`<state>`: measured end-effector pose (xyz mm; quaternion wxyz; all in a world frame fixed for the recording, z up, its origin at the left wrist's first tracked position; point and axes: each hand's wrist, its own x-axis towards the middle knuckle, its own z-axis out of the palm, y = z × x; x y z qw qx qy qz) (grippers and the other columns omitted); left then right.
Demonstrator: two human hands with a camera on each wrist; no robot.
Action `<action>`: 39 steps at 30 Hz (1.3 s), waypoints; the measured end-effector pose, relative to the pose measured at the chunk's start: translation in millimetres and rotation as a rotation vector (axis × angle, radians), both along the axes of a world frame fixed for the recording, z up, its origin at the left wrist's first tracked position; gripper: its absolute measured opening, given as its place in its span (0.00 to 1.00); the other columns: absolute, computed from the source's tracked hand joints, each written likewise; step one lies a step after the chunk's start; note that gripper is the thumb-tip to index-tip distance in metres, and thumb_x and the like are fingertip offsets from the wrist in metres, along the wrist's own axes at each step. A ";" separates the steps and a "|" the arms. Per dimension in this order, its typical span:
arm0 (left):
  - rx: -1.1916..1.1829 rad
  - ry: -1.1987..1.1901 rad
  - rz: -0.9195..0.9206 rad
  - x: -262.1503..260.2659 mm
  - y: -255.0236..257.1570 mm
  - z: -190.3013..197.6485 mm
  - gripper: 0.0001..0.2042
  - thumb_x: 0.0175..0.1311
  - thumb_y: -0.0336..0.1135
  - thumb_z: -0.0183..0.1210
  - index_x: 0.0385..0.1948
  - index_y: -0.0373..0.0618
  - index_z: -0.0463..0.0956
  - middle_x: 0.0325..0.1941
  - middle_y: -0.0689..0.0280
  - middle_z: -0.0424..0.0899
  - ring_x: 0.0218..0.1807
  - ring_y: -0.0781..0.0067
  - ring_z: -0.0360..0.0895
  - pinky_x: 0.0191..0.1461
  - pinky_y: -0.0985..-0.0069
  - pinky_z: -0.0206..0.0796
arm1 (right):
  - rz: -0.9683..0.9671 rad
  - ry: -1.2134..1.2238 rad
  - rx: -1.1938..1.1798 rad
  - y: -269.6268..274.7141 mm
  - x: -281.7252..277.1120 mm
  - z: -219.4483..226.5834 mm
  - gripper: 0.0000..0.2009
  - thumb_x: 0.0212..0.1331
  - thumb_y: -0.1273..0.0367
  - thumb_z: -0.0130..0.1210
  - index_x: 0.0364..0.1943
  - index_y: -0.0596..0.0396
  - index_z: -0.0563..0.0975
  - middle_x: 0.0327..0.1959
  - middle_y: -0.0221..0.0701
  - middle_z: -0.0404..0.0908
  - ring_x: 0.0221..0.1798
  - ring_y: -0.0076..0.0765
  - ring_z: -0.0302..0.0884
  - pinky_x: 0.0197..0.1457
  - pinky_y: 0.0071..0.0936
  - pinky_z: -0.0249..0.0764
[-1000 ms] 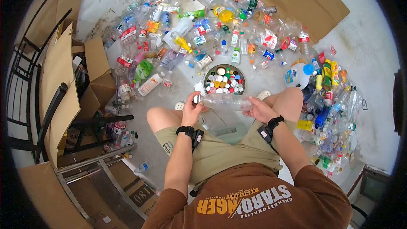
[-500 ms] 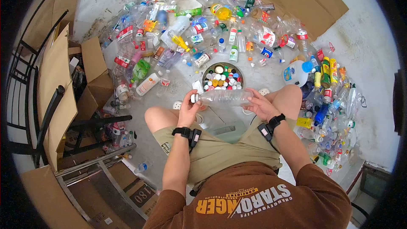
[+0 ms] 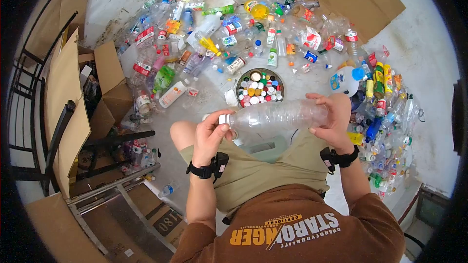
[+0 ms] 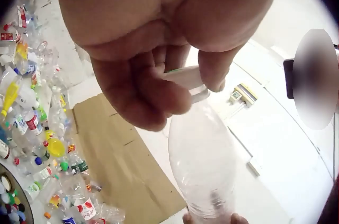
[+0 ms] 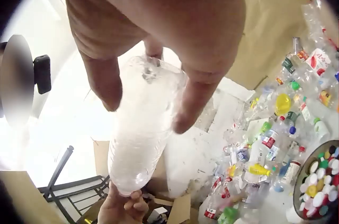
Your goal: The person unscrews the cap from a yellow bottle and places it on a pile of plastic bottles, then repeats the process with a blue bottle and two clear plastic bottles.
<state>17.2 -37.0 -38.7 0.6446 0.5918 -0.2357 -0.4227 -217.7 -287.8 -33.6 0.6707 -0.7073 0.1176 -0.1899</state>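
Note:
A clear, label-free plastic bottle (image 3: 278, 117) lies sideways in the air over the person's lap, its neck to the left. My left hand (image 3: 209, 134) pinches the white cap (image 3: 224, 119) at the neck between thumb and curled fingers. The left wrist view shows the fingers (image 4: 151, 91) wrapped about that cap, with the bottle body (image 4: 201, 155) stretching away below. At the bottle's base end, my right hand (image 3: 334, 124) grips it with thumb and fingers on opposite sides. Those fingers (image 5: 193, 104) flank the base in the right wrist view.
A round tin (image 3: 239, 84) full of loose bottle caps (image 3: 261, 87) stands on the floor ahead. Heaped empty bottles (image 3: 209, 34) curve behind it and down the right side, near a large white jug (image 3: 345, 82). Cardboard boxes (image 3: 109, 80) and a black metal frame (image 3: 58, 136) stand left.
Both hands have lifted the bottle closer to the head camera, so it looks larger. The right hand has shifted right at the base end, while the left stays at the cap.

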 end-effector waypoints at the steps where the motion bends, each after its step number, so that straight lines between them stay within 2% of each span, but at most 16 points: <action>1: -0.052 -0.113 0.005 -1.6 -0.8 3.1 0.17 0.62 0.32 0.59 0.52 0.38 0.74 0.35 0.66 0.79 0.37 0.77 0.76 0.37 0.81 0.68 | -0.017 0.033 0.028 -0.3 -1.6 2.7 0.30 0.46 0.69 0.62 0.56 0.50 0.64 0.62 0.39 0.61 0.62 0.37 0.64 0.57 0.35 0.72; 3: -0.159 -0.337 0.012 -3.5 -3.3 8.4 0.19 0.60 0.33 0.62 0.52 0.37 0.74 0.38 0.65 0.79 0.40 0.76 0.76 0.40 0.80 0.68 | -0.053 0.099 0.083 -1.1 -4.8 5.8 0.29 0.52 0.61 0.61 0.57 0.51 0.63 0.57 0.40 0.68 0.53 0.36 0.73 0.44 0.29 0.80; 6: -0.125 -0.530 -0.107 2.6 -1.8 13.3 0.22 0.57 0.34 0.64 0.53 0.36 0.73 0.42 0.63 0.79 0.43 0.75 0.75 0.43 0.79 0.69 | 0.095 0.247 0.585 -1.9 -16.8 -8.7 0.32 0.56 0.51 0.57 0.59 0.54 0.62 0.45 0.37 0.75 0.34 0.32 0.79 0.24 0.21 0.77; 9: -0.098 -0.426 -0.051 -4.3 -4.1 21.0 0.22 0.57 0.34 0.64 0.53 0.37 0.73 0.42 0.62 0.79 0.43 0.75 0.75 0.43 0.79 0.69 | 0.048 0.214 0.854 6.0 -16.6 -10.8 0.32 0.58 0.47 0.54 0.59 0.55 0.64 0.38 0.35 0.77 0.20 0.32 0.75 0.15 0.22 0.72; 11: -0.106 -0.424 -0.027 -8.6 -4.6 17.3 0.21 0.59 0.36 0.63 0.52 0.37 0.74 0.41 0.63 0.79 0.41 0.76 0.76 0.41 0.80 0.68 | 0.157 0.305 0.902 -10.8 -25.3 -27.2 0.30 0.57 0.50 0.56 0.59 0.54 0.65 0.42 0.35 0.76 0.27 0.32 0.77 0.22 0.23 0.74; 13: -0.056 -0.344 -0.015 -9.4 -0.4 9.6 0.20 0.61 0.38 0.62 0.51 0.37 0.74 0.40 0.63 0.79 0.38 0.78 0.76 0.39 0.81 0.68 | 0.144 0.291 0.763 -8.8 -21.8 -20.2 0.29 0.56 0.54 0.58 0.58 0.53 0.66 0.45 0.36 0.76 0.34 0.32 0.77 0.29 0.25 0.75; 15: 0.051 -0.188 -0.015 -4.6 8.0 4.3 0.19 0.63 0.40 0.60 0.50 0.37 0.75 0.39 0.64 0.79 0.35 0.79 0.75 0.36 0.82 0.67 | 0.013 0.171 0.437 5.9 -17.3 -7.3 0.28 0.55 0.57 0.59 0.58 0.52 0.66 0.49 0.36 0.75 0.42 0.31 0.76 0.37 0.27 0.75; 18: 0.114 -0.123 -0.037 -2.4 12.3 8.9 0.19 0.64 0.43 0.59 0.49 0.37 0.75 0.37 0.66 0.77 0.31 0.81 0.74 0.33 0.84 0.65 | 0.049 -0.042 -0.129 2.9 -10.5 1.7 0.30 0.51 0.60 0.61 0.59 0.53 0.66 0.52 0.35 0.72 0.50 0.30 0.72 0.47 0.28 0.71; 20: 0.017 -0.144 -0.020 -5.8 10.3 10.6 0.19 0.63 0.42 0.60 0.49 0.37 0.75 0.38 0.66 0.77 0.34 0.79 0.74 0.35 0.83 0.65 | 0.035 -0.082 -0.258 1.1 -7.6 4.6 0.30 0.53 0.58 0.60 0.59 0.53 0.66 0.49 0.34 0.75 0.44 0.29 0.74 0.42 0.26 0.72; 22: -0.059 -0.279 -0.025 -7.1 5.7 19.3 0.20 0.62 0.41 0.61 0.50 0.36 0.75 0.39 0.65 0.77 0.37 0.77 0.73 0.38 0.81 0.65 | 0.066 -0.007 -0.119 0.9 -9.5 8.4 0.29 0.56 0.55 0.57 0.59 0.53 0.66 0.45 0.33 0.77 0.39 0.29 0.76 0.37 0.24 0.73; 24: -0.112 -0.527 -0.054 -7.2 3.4 31.2 0.20 0.60 0.39 0.62 0.50 0.36 0.74 0.41 0.63 0.76 0.41 0.75 0.73 0.41 0.80 0.65 | 0.137 0.182 0.296 3.9 -18.6 12.1 0.28 0.60 0.51 0.53 0.59 0.53 0.67 0.39 0.33 0.79 0.33 0.28 0.77 0.32 0.23 0.74; 27: -0.140 -0.556 -0.115 -5.0 5.6 30.5 0.21 0.58 0.36 0.63 0.51 0.35 0.74 0.44 0.62 0.75 0.45 0.73 0.71 0.45 0.78 0.64 | 0.194 0.432 0.605 1.9 -28.1 -2.6 0.29 0.65 0.46 0.44 0.59 0.53 0.66 0.33 0.32 0.79 0.25 0.27 0.75 0.24 0.21 0.72; 30: -0.083 -0.468 -0.079 -8.7 6.3 34.7 0.20 0.58 0.35 0.63 0.51 0.36 0.74 0.46 0.63 0.75 0.45 0.73 0.71 0.47 0.78 0.64 | 0.202 0.342 0.704 5.2 -26.1 -4.8 0.30 0.66 0.44 0.41 0.61 0.52 0.64 0.34 0.32 0.78 0.25 0.26 0.75 0.21 0.20 0.71; 33: 0.020 -0.367 -0.039 -13.1 6.4 38.3 0.20 0.58 0.33 0.63 0.52 0.36 0.74 0.48 0.63 0.74 0.46 0.74 0.71 0.50 0.79 0.63 | 0.030 0.233 0.618 19.0 -15.6 16.2 0.30 0.66 0.44 0.41 0.61 0.52 0.62 0.38 0.34 0.78 0.24 0.27 0.75 0.19 0.20 0.69; 36: -0.047 -0.492 -0.045 -12.5 7.9 28.0 0.20 0.58 0.32 0.63 0.52 0.36 0.73 0.49 0.63 0.73 0.45 0.76 0.71 0.48 0.81 0.64 | 0.155 0.328 0.689 3.9 -22.1 2.0 0.28 0.65 0.50 0.49 0.62 0.51 0.61 0.49 0.36 0.74 0.37 0.30 0.78 0.32 0.23 0.76; 39: 0.031 -0.295 0.005 -11.8 11.7 25.5 0.19 0.62 0.35 0.61 0.52 0.37 0.72 0.46 0.65 0.75 0.42 0.79 0.72 0.42 0.82 0.66 | 0.112 0.081 0.252 13.4 -16.9 2.0 0.28 0.62 0.61 0.55 0.63 0.50 0.60 0.57 0.35 0.68 0.52 0.33 0.73 0.50 0.29 0.76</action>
